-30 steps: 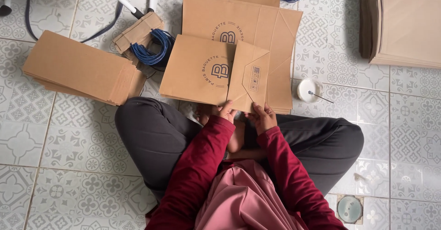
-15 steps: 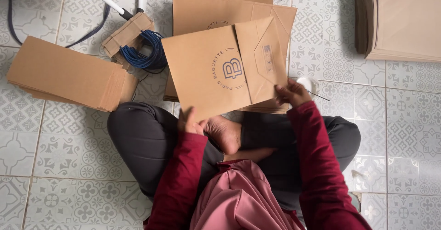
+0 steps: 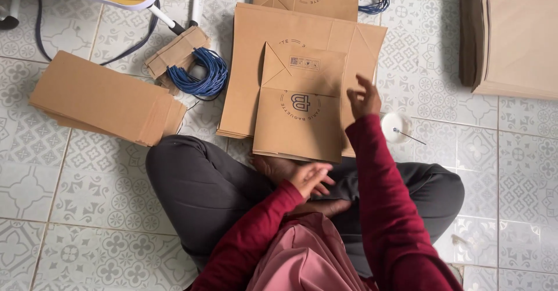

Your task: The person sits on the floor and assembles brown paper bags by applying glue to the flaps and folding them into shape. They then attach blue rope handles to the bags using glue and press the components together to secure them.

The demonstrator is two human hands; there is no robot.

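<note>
A flat brown paper bag (image 3: 299,111) with a round printed mark lies on top of a stack of the same bags (image 3: 244,70) on the tiled floor in front of my crossed legs. My right hand (image 3: 363,98) hovers over the bag's right edge, fingers spread, holding nothing. My left hand (image 3: 311,178) hangs open just below the bag's near edge, above my lap. Both arms wear dark red sleeves.
A pile of folded brown bags (image 3: 102,99) lies at the left. Blue cord bundles (image 3: 197,73) sit beside a small cardboard bundle (image 3: 177,50). A white round dish with a needle-like stick (image 3: 396,127) is at the right. More brown sheets (image 3: 517,35) are stacked at the far right.
The bag that both hands held up and folded now lies flat on the stack. Both hands have let go; the right one lifted away, the left dropped toward my lap.
</note>
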